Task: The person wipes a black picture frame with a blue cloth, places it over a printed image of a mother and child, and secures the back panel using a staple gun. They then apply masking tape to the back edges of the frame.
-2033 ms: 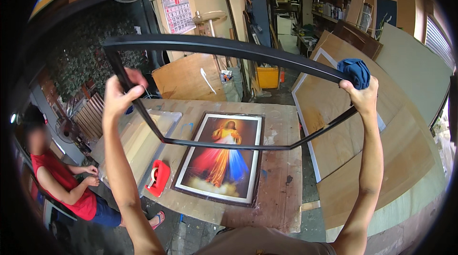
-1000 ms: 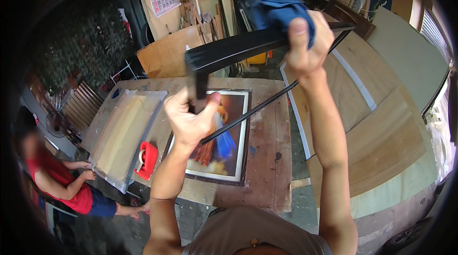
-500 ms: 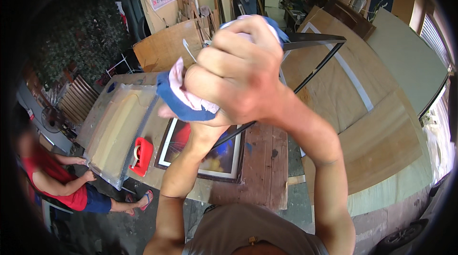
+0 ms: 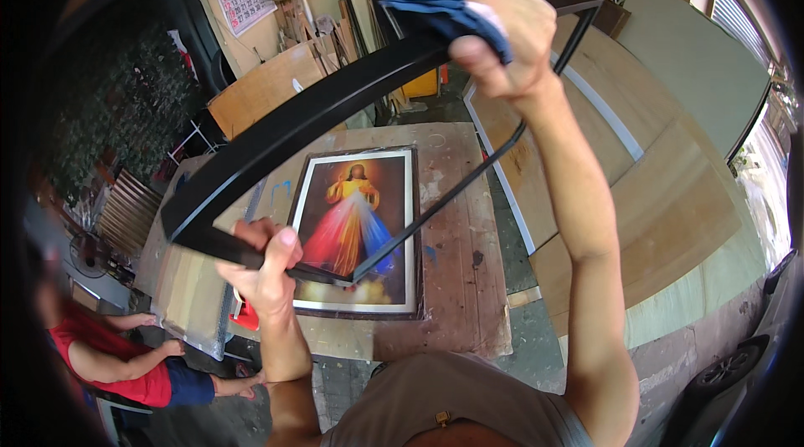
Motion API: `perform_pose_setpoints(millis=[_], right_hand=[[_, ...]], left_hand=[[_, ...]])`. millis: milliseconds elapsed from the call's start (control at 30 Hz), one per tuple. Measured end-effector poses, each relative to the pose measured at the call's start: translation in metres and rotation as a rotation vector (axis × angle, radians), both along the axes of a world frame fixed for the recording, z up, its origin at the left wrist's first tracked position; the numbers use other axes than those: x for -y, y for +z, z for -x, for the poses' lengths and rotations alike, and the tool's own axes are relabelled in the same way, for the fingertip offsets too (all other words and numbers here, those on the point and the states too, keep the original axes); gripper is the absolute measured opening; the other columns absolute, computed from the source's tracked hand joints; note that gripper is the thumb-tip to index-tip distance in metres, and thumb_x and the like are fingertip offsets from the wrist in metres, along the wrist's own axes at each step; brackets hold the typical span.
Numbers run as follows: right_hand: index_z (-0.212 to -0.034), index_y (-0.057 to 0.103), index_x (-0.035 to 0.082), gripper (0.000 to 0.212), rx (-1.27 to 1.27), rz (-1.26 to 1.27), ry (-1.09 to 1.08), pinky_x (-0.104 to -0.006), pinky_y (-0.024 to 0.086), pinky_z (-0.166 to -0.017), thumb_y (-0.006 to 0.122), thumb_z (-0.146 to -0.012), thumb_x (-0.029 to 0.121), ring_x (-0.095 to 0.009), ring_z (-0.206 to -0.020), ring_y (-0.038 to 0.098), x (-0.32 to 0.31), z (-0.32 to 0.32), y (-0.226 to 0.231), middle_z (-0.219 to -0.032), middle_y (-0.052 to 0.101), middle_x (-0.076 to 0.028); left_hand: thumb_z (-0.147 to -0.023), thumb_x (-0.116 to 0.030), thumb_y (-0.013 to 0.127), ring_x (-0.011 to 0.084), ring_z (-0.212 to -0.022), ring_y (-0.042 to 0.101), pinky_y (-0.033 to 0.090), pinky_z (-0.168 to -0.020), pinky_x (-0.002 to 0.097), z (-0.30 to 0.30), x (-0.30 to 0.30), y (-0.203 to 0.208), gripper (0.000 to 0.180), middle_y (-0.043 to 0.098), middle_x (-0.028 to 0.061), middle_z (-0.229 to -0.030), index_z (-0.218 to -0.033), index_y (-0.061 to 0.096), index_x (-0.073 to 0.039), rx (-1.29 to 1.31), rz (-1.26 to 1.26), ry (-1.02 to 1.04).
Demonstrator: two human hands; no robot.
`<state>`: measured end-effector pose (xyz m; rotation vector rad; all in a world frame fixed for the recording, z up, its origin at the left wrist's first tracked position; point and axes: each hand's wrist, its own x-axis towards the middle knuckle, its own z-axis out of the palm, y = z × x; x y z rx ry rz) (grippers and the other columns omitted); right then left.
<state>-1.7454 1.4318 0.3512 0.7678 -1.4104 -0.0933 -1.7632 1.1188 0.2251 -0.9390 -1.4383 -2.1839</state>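
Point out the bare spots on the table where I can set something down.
Bare tabletop runs between the picture and the table's right edge, plus a strip between the picture and the near edge. Crowded: the left side, with wrapped panel and red tape dispenser, black frame held above.

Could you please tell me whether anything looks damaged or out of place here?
Nothing looks spilled or broken. The tabletop is stained, with a dark spot right of the framed picture, probably ordinary wear. The black frame tilts, but the left hand grips it and the right hand holds a blue cloth against it.
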Motion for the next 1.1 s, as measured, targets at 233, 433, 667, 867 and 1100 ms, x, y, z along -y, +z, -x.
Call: perform_pose_setpoints(millis=[233,433,667,867,1100], right_hand=[[-0.085,0.066,-0.002,0.034,0.038,0.235,-0.009,-0.0340,0.045,-0.060,0.060,-0.085,0.032,-0.028,-0.064,0.059,-0.140,0.005,-0.001,-0.073,0.063,-0.015],[-0.099,0.066,0.000,0.027,-0.475,0.085,-0.627,-0.0279,0.048,-0.067,0.048,-0.095,0.020,-0.030,-0.072,0.063,-0.275,0.007,0.007,-0.089,0.066,-0.018],[-0.100,0.062,0.007,0.034,0.334,1.060,0.688,-0.0286,0.050,-0.061,0.056,-0.091,0.039,-0.017,-0.068,0.062,-0.189,0.025,0.015,-0.079,0.065,-0.009],[-0.102,0.062,0.004,0.030,0.276,0.869,0.979,-0.0263,0.044,-0.045,0.057,-0.092,0.033,-0.015,-0.052,0.056,-0.166,0.018,0.058,-0.073,0.063,-0.005],[-0.095,0.068,-0.001,0.030,0.106,0.902,0.893,-0.0244,0.046,-0.051,0.068,-0.086,0.027,-0.012,-0.057,0.060,-0.109,0.002,0.118,-0.077,0.066,-0.005]], left_hand=[[-0.078,0.001,0.059,0.0100,-0.043,0.032,0.034,-0.042,0.0253,-0.001,0.043,-0.018,0.031,0.035,0.0036,-0.055,-0.067,0.032,-0.009,-0.185,-0.007,0.044],[-0.079,0.000,0.058,0.0098,-0.043,0.031,0.034,-0.040,0.0233,-0.014,0.070,-0.022,0.029,0.034,0.0042,-0.052,-0.067,0.033,-0.008,-0.301,-0.036,0.073],[-0.079,0.000,0.056,0.0121,-0.044,0.035,0.038,-0.042,0.0252,-0.006,0.083,-0.047,0.028,0.036,0.0052,-0.052,-0.064,0.035,-0.008,-0.374,0.007,0.166],[-0.086,-0.008,0.051,0.0191,-0.054,0.043,0.040,-0.055,0.0324,0.025,0.094,-0.096,0.026,0.040,0.0070,-0.056,-0.064,0.039,-0.007,-0.252,-0.061,0.262],[-0.076,-0.037,0.076,0.0298,-0.107,0.057,0.045,-0.091,0.0412,0.070,0.135,-0.121,0.054,0.062,0.0185,-0.107,-0.110,0.060,0.002,-0.284,0.650,0.235]])
